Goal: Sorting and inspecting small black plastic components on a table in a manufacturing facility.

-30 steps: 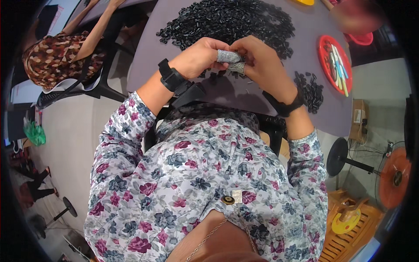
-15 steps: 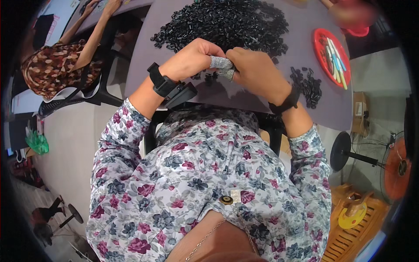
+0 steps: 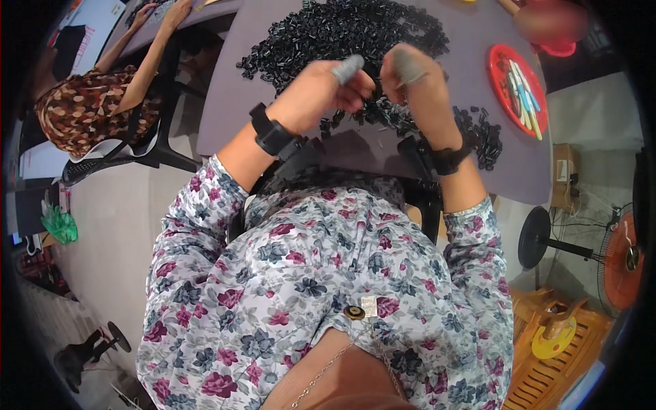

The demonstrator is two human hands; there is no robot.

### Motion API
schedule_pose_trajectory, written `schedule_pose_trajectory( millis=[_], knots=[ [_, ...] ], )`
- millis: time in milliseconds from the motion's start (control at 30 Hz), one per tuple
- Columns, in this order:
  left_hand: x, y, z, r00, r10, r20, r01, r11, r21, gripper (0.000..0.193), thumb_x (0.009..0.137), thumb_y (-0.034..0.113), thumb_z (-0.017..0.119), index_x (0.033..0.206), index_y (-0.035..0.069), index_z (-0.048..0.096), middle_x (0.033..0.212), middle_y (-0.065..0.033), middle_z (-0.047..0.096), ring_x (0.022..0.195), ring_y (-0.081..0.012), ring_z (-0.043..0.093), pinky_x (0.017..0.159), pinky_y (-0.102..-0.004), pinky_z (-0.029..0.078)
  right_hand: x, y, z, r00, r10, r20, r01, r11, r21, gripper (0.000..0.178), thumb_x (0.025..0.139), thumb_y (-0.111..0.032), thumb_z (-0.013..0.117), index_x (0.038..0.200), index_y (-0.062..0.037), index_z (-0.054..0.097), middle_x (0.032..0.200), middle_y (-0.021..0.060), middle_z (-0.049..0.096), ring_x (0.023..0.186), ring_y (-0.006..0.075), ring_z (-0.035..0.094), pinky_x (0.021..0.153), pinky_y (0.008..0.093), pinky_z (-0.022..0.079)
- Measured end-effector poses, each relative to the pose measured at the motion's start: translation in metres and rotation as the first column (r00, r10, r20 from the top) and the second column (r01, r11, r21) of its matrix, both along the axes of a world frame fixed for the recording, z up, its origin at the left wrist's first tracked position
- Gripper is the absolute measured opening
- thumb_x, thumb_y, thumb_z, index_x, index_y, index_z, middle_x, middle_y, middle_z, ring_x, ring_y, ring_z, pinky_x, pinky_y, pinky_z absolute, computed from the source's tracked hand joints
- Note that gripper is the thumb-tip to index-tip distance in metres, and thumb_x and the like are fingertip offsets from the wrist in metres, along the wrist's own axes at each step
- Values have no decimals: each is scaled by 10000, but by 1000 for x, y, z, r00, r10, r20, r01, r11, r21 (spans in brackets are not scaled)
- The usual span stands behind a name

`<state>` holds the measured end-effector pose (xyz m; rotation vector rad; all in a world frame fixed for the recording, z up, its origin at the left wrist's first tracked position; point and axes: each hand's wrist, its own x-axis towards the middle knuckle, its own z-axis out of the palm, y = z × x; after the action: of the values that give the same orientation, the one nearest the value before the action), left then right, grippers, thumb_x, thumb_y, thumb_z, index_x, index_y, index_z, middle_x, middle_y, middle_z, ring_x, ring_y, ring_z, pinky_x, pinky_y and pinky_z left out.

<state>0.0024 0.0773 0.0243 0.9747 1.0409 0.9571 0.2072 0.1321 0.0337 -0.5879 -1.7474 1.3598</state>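
Over the near edge of a big pile of small black tube-like pieces (image 3: 348, 31), my two hands are raised and apart. My left hand (image 3: 321, 92) has its fingers loosely curled, with the grey-wrapped thumb standing away from them; nothing shows in it. My right hand (image 3: 427, 96) is smeared by motion, its thumb also in a grey wrap and its fingertips pointing down to the pile. Whether it holds a piece cannot be made out. Each wrist carries a black strap, and a dark device hangs below each.
The grey table (image 3: 232, 102) also bears a smaller heap of black pieces (image 3: 484, 140) at right, beside a red tray (image 3: 493, 58) with several knife-like tools. A co-worker in a patterned top (image 3: 85, 106) sits at left. An orange plastic chair (image 3: 547, 355) and fans stand at right.
My hands, which were together with the grey wraps touching, have come apart. The right hand has risen and turned; the left has shifted slightly right.
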Motion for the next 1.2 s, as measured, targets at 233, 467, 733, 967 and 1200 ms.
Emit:
schedule_pose_trajectory(
  millis=[233,467,733,967,1200],
  knots=[
    [49,-15,-13,930,-327,165,342,937,-68,385,1096,240,536,1385,-10,583,1305,-104,655,1143,-195,661,987,-353,569,-13,10,4,947,-85,-311,11,973,-232,269,1049,-304,516,925,-75,585,728,20,540,630,124,499,560,267,391],
    [57,-20,-5,940,-300,160,318,943,-100,451,1020,226,680,1387,-17,582,1286,-73,647,1118,-176,645,977,-336,560,-30,15,6,927,-372,-42,361,861,358,270,999,-321,674,989,-52,649,681,32,585,606,144,608,563,312,478],
    [48,-17,-5,893,-444,-79,451,885,119,522,918,161,753,1374,-29,585,1341,-87,653,1187,-174,617,1059,-356,484,-33,23,10,869,-492,57,246,529,812,276,907,-281,766,1001,-46,655,775,97,604,661,296,598,609,381,491],
    [43,-20,-6,887,-462,3,456,876,155,523,948,142,740,1411,-24,561,1348,-91,651,1213,-179,620,1083,-354,473,-25,21,6,850,-504,155,148,510,847,248,812,-186,797,895,-61,599,820,106,607,726,340,652,594,403,517],
    [8,-24,-12,923,-233,-305,306,927,216,455,982,157,725,1386,-1,588,1199,-90,714,1116,-150,662,970,-309,526,6,10,-14,836,-377,398,185,878,443,192,934,-171,679,1017,-2,637,831,197,653,676,341,630,633,409,501]
  ],
)
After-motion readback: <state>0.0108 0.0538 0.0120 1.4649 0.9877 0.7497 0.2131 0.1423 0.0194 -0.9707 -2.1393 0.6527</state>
